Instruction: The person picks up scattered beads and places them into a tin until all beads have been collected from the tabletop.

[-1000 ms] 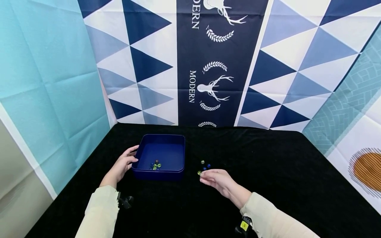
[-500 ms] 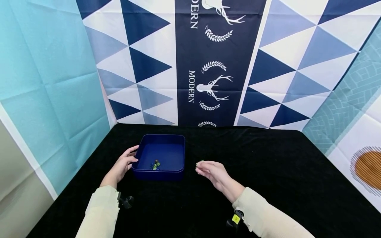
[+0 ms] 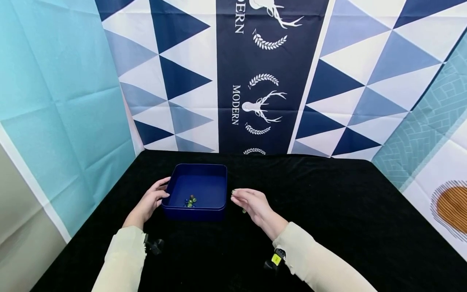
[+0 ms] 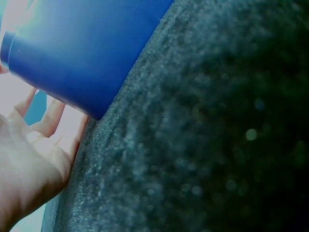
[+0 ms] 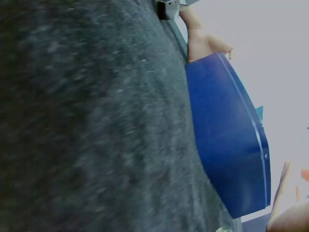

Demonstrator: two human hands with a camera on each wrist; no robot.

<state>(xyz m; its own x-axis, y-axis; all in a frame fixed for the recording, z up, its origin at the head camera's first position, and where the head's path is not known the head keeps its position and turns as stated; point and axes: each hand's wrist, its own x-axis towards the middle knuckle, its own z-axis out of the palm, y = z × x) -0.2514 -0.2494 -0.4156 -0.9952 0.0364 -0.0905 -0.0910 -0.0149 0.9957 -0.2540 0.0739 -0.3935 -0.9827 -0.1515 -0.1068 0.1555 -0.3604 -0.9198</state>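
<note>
A dark blue square box with an open top stands on the black cloth. Several small glass marbles, green, blue and amber, lie in its near left part. My left hand rests against the box's left side, fingers fairly straight along the outer wall; the left wrist view has these fingers beside the blue wall. Just right of the box, my right hand pinches a small marble between thumb and fingertips. Another marble, greenish, lies on the cloth below that hand.
Black cloth covers the table. Patterned fabric hangs behind it, and a turquoise sheet hangs on the left. Each wrist wears a small dark camera, the left one near the cloth.
My right hand has picked up a marble, then moved left and away from me toward the box's right wall. The left hand and box stay put.
</note>
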